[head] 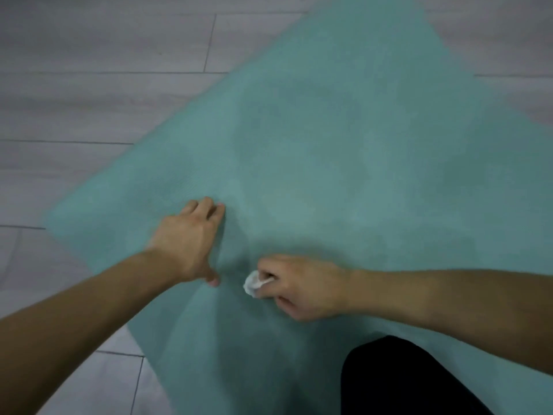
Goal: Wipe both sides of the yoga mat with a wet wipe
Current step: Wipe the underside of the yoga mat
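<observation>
Right hand [302,287] is bunched around a crumpled white wet wipe [253,283], fingers curled tight on it with a bit of wipe poking out toward the left, and it's pressed down on the teal yoga mat [344,145] close to the person's body. Left hand [187,244] sits flat on the mat just beside it, fingers spread and pretty straight, thumb out toward the wipe, holding nothing, looks like it's just pinning the mat so it doesn't slide

The mat is spread out flat on the grey plank floor [104,46], lying diagonally in the view with one corner out to the left and the far end running off the top. A dark knee or trouser leg [404,381] rests on the near edge

My read: this is mid-wipe on the side facing up, working the near part. Can't tell which bits are already done, the picture's blurry and no wet streaks show. Next move probably wants long strokes out toward the far end while the flat hand keeps things anchored, and at some point the whole mat has to get flipped for the other side
</observation>
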{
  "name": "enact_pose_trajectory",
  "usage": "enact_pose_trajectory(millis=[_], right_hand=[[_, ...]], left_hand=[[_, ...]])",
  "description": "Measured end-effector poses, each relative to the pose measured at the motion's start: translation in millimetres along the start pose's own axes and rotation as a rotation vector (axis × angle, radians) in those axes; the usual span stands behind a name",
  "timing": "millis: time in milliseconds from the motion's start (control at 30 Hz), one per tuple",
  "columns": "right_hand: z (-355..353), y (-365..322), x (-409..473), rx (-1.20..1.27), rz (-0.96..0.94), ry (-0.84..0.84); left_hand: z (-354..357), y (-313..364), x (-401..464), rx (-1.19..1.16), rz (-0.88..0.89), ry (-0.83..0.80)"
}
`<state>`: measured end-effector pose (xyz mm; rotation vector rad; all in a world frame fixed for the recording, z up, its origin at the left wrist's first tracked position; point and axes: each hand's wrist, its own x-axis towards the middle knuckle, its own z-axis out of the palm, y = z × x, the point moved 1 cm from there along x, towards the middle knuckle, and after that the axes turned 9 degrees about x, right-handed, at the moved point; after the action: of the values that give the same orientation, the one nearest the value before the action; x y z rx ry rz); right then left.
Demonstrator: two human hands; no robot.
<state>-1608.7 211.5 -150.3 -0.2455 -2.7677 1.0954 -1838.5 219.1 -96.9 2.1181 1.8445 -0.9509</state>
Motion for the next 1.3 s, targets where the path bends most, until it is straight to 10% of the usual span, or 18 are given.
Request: enact_pose_trajectory(millis=[67, 267, 500, 733, 967, 1167, 1300], right_hand=[[-21, 18, 3, -0.027, -0.093, -0.058], [-102, 131, 54, -0.235, 0.464, 0.622], [-25, 26, -7, -0.026, -0.160, -0.071], [-121, 145, 39, -0.294, 0.497, 0.679], [-49, 40, -26, -0.221, -0.142, 0.005], [-147, 172, 13, -0.289, 0.519, 0.689], [-78, 84, -24, -0.140, 0.316, 0.416]], left_hand=[[5, 8, -1, 0.052, -0.030, 0.023], [8, 3, -3, 0.010, -0.041, 0.066], [6, 6, -4, 0.006, -0.050, 0.071], [4, 9, -3, 0.040, -0.065, 0.066], [-3, 5, 14, -0.069, -0.069, 0.187], [-19, 23, 76, -0.133, -0.048, 0.707], [-29, 53, 128, -0.255, -0.160, 0.819]])
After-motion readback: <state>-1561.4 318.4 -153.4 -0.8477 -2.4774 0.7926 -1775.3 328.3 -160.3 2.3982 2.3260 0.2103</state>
